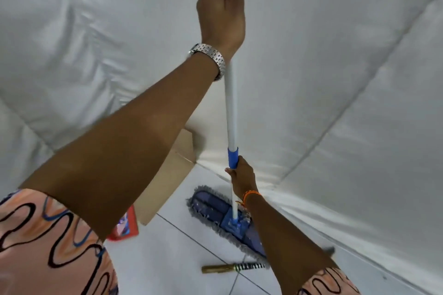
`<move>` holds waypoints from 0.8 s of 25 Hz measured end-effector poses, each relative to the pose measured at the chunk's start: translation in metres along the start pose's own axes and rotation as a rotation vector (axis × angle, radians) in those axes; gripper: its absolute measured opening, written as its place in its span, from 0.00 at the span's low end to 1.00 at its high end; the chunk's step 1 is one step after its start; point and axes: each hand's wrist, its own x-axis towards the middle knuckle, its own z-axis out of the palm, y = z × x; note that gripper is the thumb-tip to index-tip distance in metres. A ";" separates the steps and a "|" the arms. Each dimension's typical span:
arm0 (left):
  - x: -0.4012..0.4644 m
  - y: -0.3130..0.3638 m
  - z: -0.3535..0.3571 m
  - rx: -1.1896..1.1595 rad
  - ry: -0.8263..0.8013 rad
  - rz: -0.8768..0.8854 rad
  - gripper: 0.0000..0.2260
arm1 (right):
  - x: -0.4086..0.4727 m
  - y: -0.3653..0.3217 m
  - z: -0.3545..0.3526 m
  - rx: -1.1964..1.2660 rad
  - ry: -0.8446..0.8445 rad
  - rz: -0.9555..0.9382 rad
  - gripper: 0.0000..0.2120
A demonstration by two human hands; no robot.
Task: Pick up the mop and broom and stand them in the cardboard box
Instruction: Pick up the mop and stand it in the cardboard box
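Head-camera view: the mop [231,112] is held upright in the middle of the frame by both hands. The left hand [221,11], with a metal watch [211,57] on its wrist, is wrapped around the white pole near the top edge, fingers curled shut on it. The right hand [242,175], with an orange thread bracelet [250,195] on its wrist, is closed around the pole just under the blue collar, lower centre. The blue mop head is seen above the white tiled floor [177,258], whether touching cannot be told. The cardboard box [172,175] is partly hidden behind the left forearm, just left of the mop. The broom [233,268] lies on the floor at the bottom centre.
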 end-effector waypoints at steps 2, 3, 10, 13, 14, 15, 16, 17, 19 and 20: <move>0.025 -0.003 -0.045 0.008 0.002 0.057 0.17 | 0.017 -0.039 0.046 0.008 -0.022 -0.018 0.07; 0.038 -0.004 -0.065 0.023 0.018 0.082 0.17 | 0.028 -0.057 0.067 0.014 -0.030 -0.028 0.08; 0.129 -0.045 -0.160 0.125 0.130 0.161 0.19 | 0.117 -0.150 0.182 0.079 -0.011 -0.083 0.10; 0.167 -0.085 -0.186 0.139 0.117 0.173 0.19 | 0.172 -0.167 0.231 0.058 -0.011 -0.089 0.12; 0.182 -0.106 -0.196 0.150 0.103 0.174 0.18 | 0.194 -0.170 0.249 0.074 -0.018 -0.089 0.12; 0.200 -0.132 -0.207 0.163 0.093 0.176 0.18 | 0.218 -0.171 0.270 0.091 -0.030 -0.086 0.12; 0.220 -0.160 -0.217 0.173 0.091 0.177 0.17 | 0.245 -0.173 0.291 0.096 -0.044 -0.085 0.13; 0.240 -0.193 -0.226 0.180 0.088 0.179 0.17 | 0.273 -0.174 0.314 0.104 -0.058 -0.076 0.13; 0.269 -0.250 -0.246 0.192 0.093 0.170 0.17 | 0.320 -0.175 0.352 0.130 -0.091 -0.044 0.14; 0.278 -0.272 -0.255 0.205 0.096 0.166 0.17 | 0.338 -0.177 0.367 0.137 -0.115 -0.024 0.14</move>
